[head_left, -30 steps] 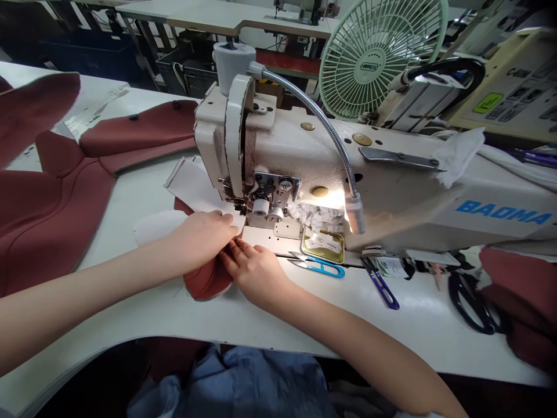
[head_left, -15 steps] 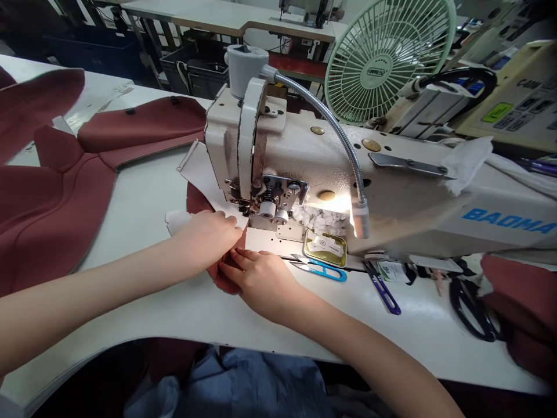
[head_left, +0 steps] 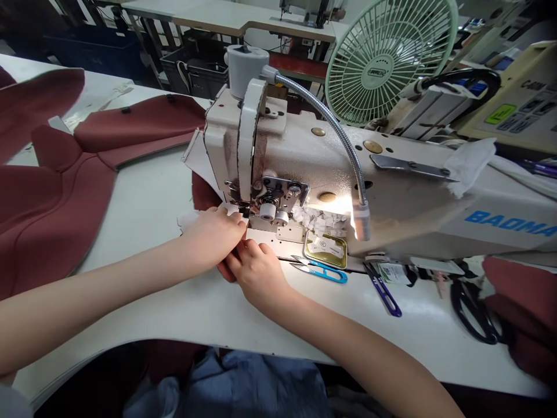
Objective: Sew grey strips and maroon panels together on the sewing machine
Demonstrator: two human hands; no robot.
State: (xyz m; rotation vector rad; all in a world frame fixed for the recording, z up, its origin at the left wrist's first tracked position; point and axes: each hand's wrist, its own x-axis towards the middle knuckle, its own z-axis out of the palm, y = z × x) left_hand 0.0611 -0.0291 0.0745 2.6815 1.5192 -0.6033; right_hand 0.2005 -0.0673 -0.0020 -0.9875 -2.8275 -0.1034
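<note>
My left hand (head_left: 212, 236) lies on a dark red workpiece (head_left: 202, 194) with a white backing (head_left: 188, 219), fingers pressed together just left of the presser foot (head_left: 241, 206) of the white sewing machine (head_left: 304, 168). My right hand (head_left: 256, 268) pinches the near edge of the same piece right beside the left hand. Most of the piece is hidden under my hands and behind the machine head.
Large dark red panels (head_left: 52, 191) cover the table's left side. Blue thread snips (head_left: 324, 271), purple snips (head_left: 385, 293), a tin of labels (head_left: 325, 248) and black scissors (head_left: 472, 310) lie in front of the machine. A green fan (head_left: 389, 58) stands behind it. More red fabric (head_left: 522, 302) lies at right.
The red piece has fed away from me under the presser foot, so less of it shows near my hands. Both hands followed it toward the needle.
</note>
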